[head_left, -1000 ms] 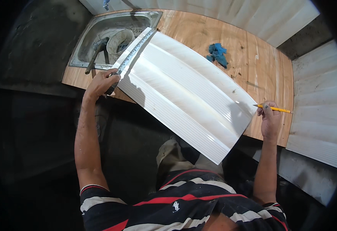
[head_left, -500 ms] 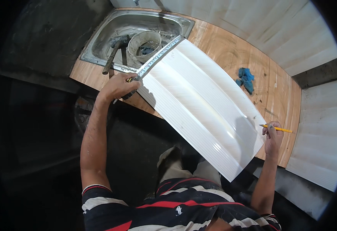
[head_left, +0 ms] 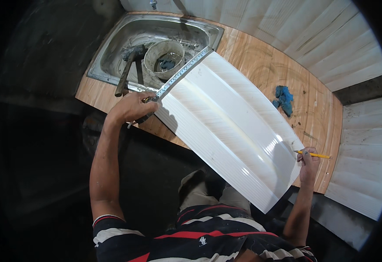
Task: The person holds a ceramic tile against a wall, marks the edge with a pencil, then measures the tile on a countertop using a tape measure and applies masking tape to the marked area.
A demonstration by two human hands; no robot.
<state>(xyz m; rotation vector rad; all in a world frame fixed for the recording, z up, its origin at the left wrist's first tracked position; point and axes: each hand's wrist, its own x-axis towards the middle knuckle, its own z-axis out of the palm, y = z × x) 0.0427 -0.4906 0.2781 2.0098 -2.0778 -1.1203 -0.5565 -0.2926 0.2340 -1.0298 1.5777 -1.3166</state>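
A white ribbed wall tile (head_left: pixel 230 126) lies slanting across the counter, its near corner reaching past the front edge. My left hand (head_left: pixel 130 108) is closed around a tape measure (head_left: pixel 145 117) at the tile's left corner. From it the extended blade (head_left: pixel 183 73) runs along the tile's short far-left edge, up to its back corner. At the tile's right end, my right hand (head_left: pixel 308 169) pinches a yellow pencil (head_left: pixel 316 154), with the point facing left over the tile's edge. The fingers of this hand are close against that edge; whether they press on it I cannot tell.
Behind the tape, a steel sink (head_left: pixel 108 56) holds a dirty white bucket (head_left: pixel 147 65). A mallet (head_left: pixel 125 74) rests at its front rim. A crumpled blue rag (head_left: pixel 283 100) lies on the wood-grain counter (head_left: pixel 250 56). Ribbed panels (head_left: pixel 304 39) line the wall.
The whole view has shifted slightly, so the sink, tile and rag appear a little lower. Both hands keep their grips; the blade still lies along the same tile edge.
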